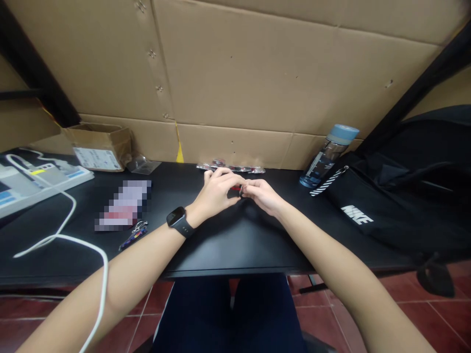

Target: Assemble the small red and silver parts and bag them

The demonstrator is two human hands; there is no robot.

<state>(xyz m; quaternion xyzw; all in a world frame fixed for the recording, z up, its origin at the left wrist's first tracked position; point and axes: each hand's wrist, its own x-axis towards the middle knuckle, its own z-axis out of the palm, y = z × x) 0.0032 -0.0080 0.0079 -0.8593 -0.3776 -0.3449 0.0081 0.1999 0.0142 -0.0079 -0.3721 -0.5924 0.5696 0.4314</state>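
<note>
Both hands meet before the water bottle (327,156): left hand (215,192) and right hand (262,194) pinch a small red-black part (237,189); a slackened pinch could drop it onto the bench (228,240).

We look from head height, forward and down across the near worktop (228,245) toward a cardboard wall (257,73), our one close view

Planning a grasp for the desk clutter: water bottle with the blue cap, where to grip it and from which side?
Likely best on the clear body below the cap of the water bottle, coming from the front left. It leans toward the black bag on its right, and the cardboard wall stands behind, so those sides look blocked; the desk in front is bare.
</note>
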